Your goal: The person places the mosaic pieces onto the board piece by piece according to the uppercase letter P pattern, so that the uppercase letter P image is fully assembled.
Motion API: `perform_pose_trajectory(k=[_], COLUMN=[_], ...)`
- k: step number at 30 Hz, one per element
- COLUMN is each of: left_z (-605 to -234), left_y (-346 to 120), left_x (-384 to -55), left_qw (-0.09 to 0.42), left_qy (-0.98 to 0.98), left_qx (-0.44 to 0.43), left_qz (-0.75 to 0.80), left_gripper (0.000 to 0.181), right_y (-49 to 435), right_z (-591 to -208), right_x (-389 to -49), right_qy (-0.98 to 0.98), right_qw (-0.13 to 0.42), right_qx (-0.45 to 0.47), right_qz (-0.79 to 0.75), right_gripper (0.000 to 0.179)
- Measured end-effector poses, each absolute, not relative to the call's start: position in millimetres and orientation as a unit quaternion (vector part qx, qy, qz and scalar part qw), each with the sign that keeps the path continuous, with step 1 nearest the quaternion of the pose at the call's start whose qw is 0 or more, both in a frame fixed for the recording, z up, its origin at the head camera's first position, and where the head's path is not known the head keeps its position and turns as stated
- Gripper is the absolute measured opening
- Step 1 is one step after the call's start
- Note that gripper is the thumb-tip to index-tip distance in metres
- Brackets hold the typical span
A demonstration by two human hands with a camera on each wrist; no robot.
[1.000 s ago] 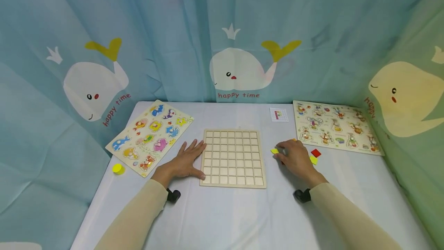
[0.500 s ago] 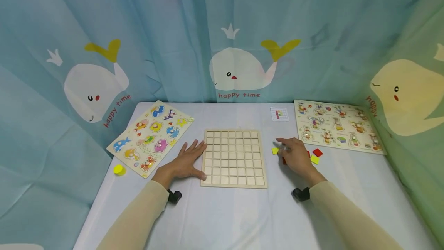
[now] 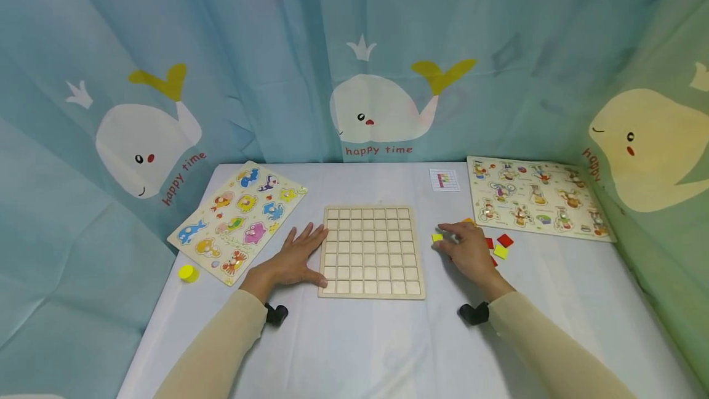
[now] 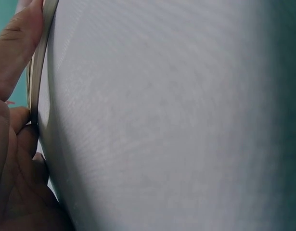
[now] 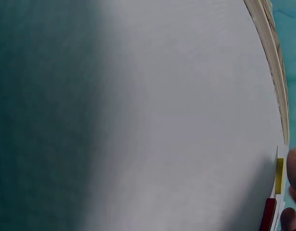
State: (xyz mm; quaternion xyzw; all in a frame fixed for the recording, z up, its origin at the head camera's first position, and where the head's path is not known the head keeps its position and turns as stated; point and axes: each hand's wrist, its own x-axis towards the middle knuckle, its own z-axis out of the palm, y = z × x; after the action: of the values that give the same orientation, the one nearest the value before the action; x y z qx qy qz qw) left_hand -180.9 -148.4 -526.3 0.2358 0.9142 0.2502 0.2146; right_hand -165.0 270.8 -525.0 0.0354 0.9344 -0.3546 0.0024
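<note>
A wooden grid board (image 3: pixel 368 252) lies flat in the middle of the table, its visible squares bare. My left hand (image 3: pixel 293 262) rests with spread fingers along its left edge, the thumb on the near left corner; the left wrist view shows fingers against the board's side. To the right of the board, my right hand (image 3: pixel 471 252) hovers low over a scatter of small square tiles. Its thumb and index finger are apart, close to a yellow tile (image 3: pixel 437 237). In the right wrist view, that yellow tile (image 5: pixel 279 175) and a red tile (image 5: pixel 268 214) lie below the fingertips. The palm hides other tiles.
Beside my right hand are a red tile (image 3: pixel 505 241), a yellow-green tile (image 3: pixel 501 252) and an orange piece (image 3: pixel 468 221). A small printed grid card (image 3: pixel 445 180) lies behind. Picture puzzles stand left (image 3: pixel 238 220) and right (image 3: pixel 537 199), with a yellow cylinder (image 3: pixel 188 273) at far left.
My right hand's index finger lifted off around the yellow tile, baring a red tile beneath, then the hand moved slightly left, back beside the yellow one. My left hand stays on the board.
</note>
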Motion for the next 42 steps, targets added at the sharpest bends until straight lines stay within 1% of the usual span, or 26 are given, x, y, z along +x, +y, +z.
perform_pose_trajectory(k=[2, 8, 11, 15, 20, 27, 34, 42], left_z=[-526.8, -527.7, -527.4, -527.4, -526.9, -525.8, -527.3, -527.1], left_y=[-148.6, -149.1, -148.9, -148.4, -148.8, -147.3, -146.9, -146.6], left_x=[-181.1, -181.2, -180.8, -180.7, -180.7, -179.7, -179.3, -179.8], left_qw=[0.214, 0.212, 0.213, 0.213, 0.212, 0.214, 0.207, 0.209], left_qy=[0.915, 0.915, 0.914, 0.914, 0.915, 0.916, 0.919, 0.917], left_qx=[0.235, 0.232, 0.232, 0.232, 0.234, 0.229, 0.227, 0.229], left_qz=[0.25, 0.253, 0.254, 0.256, 0.252, 0.25, 0.246, 0.252], left_gripper=[0.127, 0.126, 0.126, 0.127, 0.126, 0.126, 0.126, 0.124], right_y=[269.5, 267.2, 267.6, 269.5, 270.5, 268.2, 266.6, 267.1], right_z=[-525.2, -520.7, -517.6, -516.6, -517.6, -517.5, -523.7, -521.9], right_x=[-165.6, -167.2, -167.5, -166.7, -166.8, -167.6, -169.5, -170.1], right_qy=[0.94, 0.948, 0.95, 0.952, 0.952, 0.956, 0.955, 0.953], right_qw=[0.006, 0.003, 0.01, 0.01, 0.008, 0.026, 0.008, -0.005], right_qx=[0.031, -0.007, -0.02, -0.007, -0.014, -0.011, -0.01, -0.016], right_qz=[-0.339, -0.318, -0.311, -0.305, -0.307, -0.292, -0.295, -0.304], right_gripper=[0.045, 0.032, 0.036, 0.042, 0.036, 0.038, 0.027, 0.026])
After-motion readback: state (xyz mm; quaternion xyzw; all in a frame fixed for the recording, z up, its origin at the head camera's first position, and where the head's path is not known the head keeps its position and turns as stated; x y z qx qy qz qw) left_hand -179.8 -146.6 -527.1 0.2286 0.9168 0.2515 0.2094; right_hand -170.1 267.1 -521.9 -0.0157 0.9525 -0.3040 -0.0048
